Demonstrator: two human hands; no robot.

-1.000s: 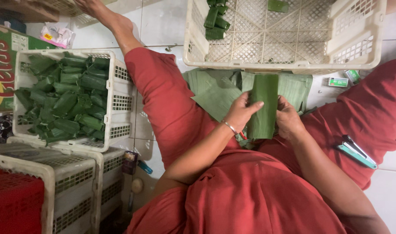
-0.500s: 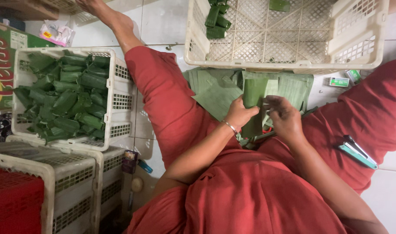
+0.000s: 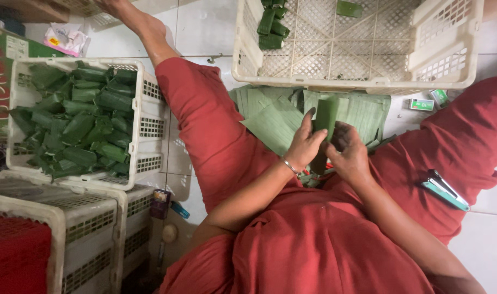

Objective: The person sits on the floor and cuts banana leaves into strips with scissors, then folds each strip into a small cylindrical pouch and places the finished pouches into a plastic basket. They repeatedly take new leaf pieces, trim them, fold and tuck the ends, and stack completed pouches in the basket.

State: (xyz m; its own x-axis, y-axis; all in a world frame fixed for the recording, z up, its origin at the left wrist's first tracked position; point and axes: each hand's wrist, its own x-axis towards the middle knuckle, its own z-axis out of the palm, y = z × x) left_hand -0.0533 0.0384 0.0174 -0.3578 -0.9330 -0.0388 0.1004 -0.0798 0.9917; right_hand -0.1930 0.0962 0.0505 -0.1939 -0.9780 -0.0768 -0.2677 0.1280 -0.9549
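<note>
White tiled floor (image 3: 205,27) under me; a stack of flat green banana leaves (image 3: 270,117) lies between my red-clad knees; left hand (image 3: 305,144) and right hand (image 3: 349,152) both clamp a rolled green leaf parcel (image 3: 325,117), upright; cream plastic crate (image 3: 362,49) just beyond.

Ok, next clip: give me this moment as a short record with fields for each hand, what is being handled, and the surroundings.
left hand: grips the rolled green leaf parcel from the left side
right hand: closed on the parcel's lower right
leaf stack: flat cut leaves on the floor between the legs
left crate: filled with wrapped green parcels
front crate: a few parcels in its far corner
stapler: rests on the right thigh
</note>
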